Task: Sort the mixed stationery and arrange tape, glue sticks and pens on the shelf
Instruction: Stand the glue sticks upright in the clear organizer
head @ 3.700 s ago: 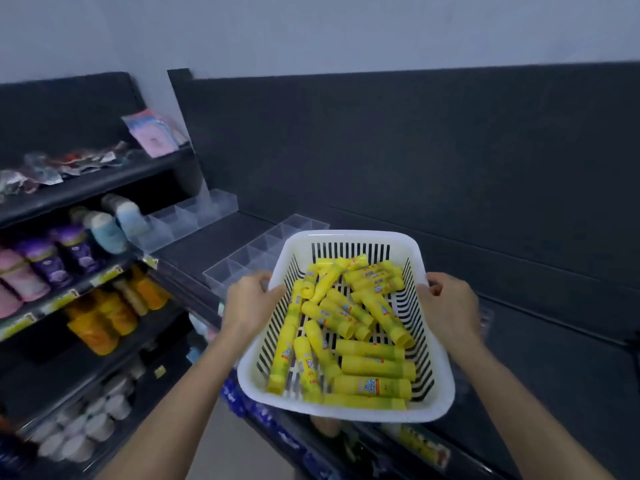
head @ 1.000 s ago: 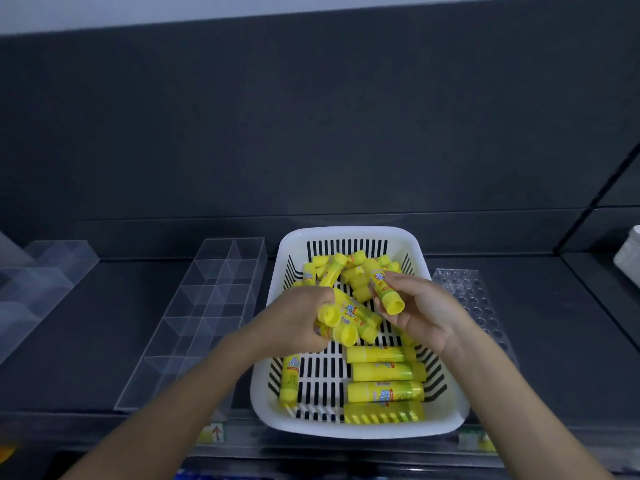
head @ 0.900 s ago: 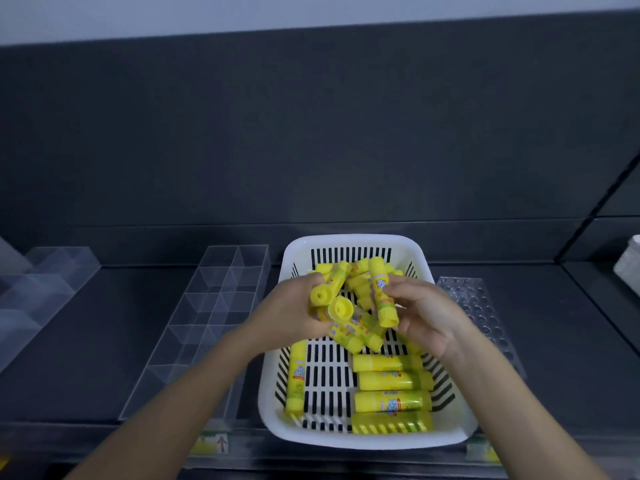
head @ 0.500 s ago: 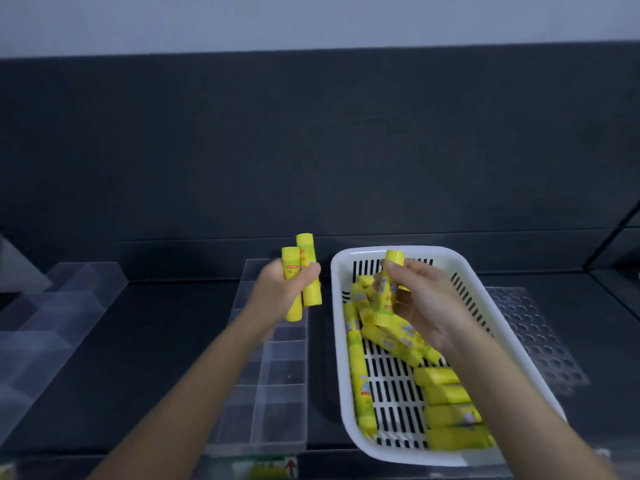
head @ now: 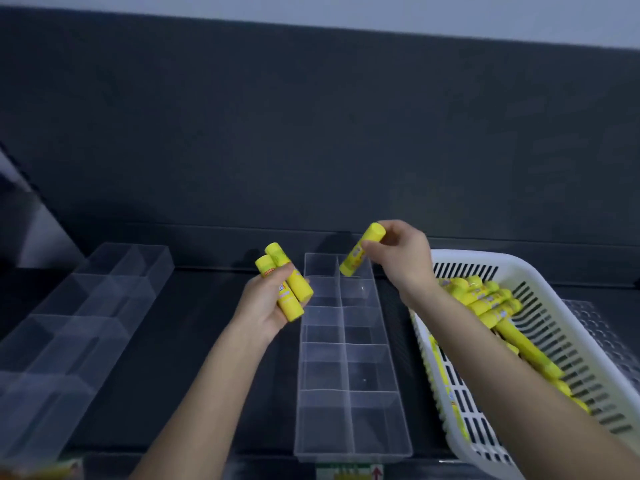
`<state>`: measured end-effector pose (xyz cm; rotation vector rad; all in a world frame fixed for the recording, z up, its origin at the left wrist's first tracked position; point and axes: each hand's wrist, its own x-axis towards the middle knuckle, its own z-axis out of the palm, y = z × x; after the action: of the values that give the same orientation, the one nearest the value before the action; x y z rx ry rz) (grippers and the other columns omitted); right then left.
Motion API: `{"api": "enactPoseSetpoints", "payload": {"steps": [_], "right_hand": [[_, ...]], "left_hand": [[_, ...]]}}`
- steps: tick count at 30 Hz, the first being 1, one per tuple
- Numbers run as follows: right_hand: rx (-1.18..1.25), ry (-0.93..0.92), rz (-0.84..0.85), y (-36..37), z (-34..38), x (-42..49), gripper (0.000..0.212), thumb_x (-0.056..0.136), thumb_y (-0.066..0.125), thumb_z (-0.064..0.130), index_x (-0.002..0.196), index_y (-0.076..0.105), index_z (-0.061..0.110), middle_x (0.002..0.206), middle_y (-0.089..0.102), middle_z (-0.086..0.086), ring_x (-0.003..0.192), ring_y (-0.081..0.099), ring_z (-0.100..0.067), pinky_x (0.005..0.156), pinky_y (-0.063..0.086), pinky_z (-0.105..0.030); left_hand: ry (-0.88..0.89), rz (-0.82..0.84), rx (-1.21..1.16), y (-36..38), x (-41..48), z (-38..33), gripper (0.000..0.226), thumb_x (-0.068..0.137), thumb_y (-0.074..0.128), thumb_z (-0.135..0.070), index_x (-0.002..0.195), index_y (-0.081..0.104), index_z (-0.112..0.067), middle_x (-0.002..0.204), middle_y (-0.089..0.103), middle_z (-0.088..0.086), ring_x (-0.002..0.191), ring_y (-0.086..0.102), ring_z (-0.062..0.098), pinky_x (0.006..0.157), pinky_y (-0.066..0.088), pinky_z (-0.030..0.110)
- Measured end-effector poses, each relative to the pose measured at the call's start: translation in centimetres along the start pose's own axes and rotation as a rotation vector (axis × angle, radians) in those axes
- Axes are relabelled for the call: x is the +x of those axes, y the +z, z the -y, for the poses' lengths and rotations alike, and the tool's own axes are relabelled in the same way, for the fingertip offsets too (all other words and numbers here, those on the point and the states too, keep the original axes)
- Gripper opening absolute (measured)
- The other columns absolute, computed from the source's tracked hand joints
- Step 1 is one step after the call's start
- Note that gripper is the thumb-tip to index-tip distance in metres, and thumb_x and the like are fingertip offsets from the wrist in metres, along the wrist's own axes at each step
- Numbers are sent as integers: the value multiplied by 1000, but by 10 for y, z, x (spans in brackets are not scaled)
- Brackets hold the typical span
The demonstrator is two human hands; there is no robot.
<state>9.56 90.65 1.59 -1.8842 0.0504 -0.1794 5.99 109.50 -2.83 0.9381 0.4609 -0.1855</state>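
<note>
Beside the clear tray point(head: 353, 453), a white basket point(head: 485, 258) holds glue sticks point(head: 485, 301).

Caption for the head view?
Right hand holds a tilted glue stick over the clear divider tray's far cell; left hand holds two glue sticks.

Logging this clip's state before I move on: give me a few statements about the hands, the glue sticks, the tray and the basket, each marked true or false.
1. The left hand holds two glue sticks. True.
2. The right hand is empty. False: it pinches a single glue stick, tilted, at the far end of the clear divided tray.
3. The white basket holds loose glue sticks. True.
4. The tray's compartments are full of sticks. False: none lies in any compartment that shows.
5. The basket sits left of the tray. False: it sits to its right.
</note>
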Motion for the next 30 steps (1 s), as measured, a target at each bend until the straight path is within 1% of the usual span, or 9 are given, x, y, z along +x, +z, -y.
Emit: {"api": "enactPoseSetpoints", "payload": {"steps": [2, 5, 7, 9, 11, 14, 17, 25, 30], "right_hand": [[-68, -20, -3, 19, 1, 14, 14, 76, 66, 4, 84, 63, 15, 77, 70, -2, 72, 67, -17, 75, 56, -37], [-206, -56, 20, 41, -6, 27, 12, 78, 64, 8, 88, 63, 15, 80, 71, -4, 78, 68, -20, 76, 55, -36], [-304, -81, 50, 54, -11, 33, 9, 81, 62, 11, 89, 63, 13, 80, 69, -3, 76, 65, -17, 67, 51, -21], [-397, -106, 87, 64, -14, 37, 9, 83, 62, 11, 92, 64, 11, 77, 64, 0, 69, 57, -13, 52, 39, -8], [-455, -119, 120, 72, -17, 40, 10, 83, 61, 10, 93, 65, 10, 77, 62, 0, 69, 54, -13, 50, 35, -13], [-504, -141, 161, 81, -20, 46, 11, 83, 61, 8, 93, 65, 8, 80, 62, -3, 74, 54, -15, 56, 32, -18], [-547, -153, 188, 89, -22, 50, 9, 83, 60, 7, 91, 64, 7, 77, 60, -2, 74, 54, -18, 55, 35, -23], [-550, -141, 228, 95, -32, 51, 9, 84, 60, 7, 93, 61, 4, 82, 63, -9, 76, 58, -23, 63, 47, -30], [-531, -251, 204, 87, -33, 45, 19, 86, 62, 8, 105, 61, 3, 97, 64, -13, 89, 61, -27, 80, 51, -40]], "left_hand": [[-18, -4, -47, -8, 5, -4, 24, 96, 55, -14, 73, 49, -21, 53, 49, -14, 64, 57, 15, 56, 54, 20], [-18, -22, -80, -12, 8, -4, 25, 95, 56, -12, 71, 50, -18, 55, 48, -10, 64, 55, 17, 67, 57, 25], [-22, -35, -83, -15, 11, -4, 25, 94, 57, -12, 70, 52, -17, 58, 48, -7, 66, 56, 20, 61, 56, 24], [-21, -60, -67, -18, 13, -4, 24, 94, 58, -13, 70, 54, -17, 61, 50, -2, 73, 59, 23, 56, 54, 23], [-14, -67, -66, -20, 16, -4, 23, 94, 59, -15, 71, 53, -19, 68, 49, 1, 78, 57, 23, 56, 54, 22], [-9, -64, -64, -20, 16, -5, 20, 93, 59, -21, 74, 56, -24, 70, 46, 2, 75, 58, 19, 70, 56, 21], [-7, -121, -41, -21, 15, -5, 13, 93, 60, -24, 82, 63, -18, 71, 59, 4, 64, 69, 12, 62, 48, 24], [-9, -137, -41, -23, 14, -7, 15, 89, 64, -24, 96, 65, -12, 77, 66, 7, 61, 65, 13, 57, 43, 24], [38, -116, 89, -18, 12, -9, 20, 89, 64, -28, 97, 66, -9, 76, 70, 6, 62, 66, 13, 54, 44, 23]]}}
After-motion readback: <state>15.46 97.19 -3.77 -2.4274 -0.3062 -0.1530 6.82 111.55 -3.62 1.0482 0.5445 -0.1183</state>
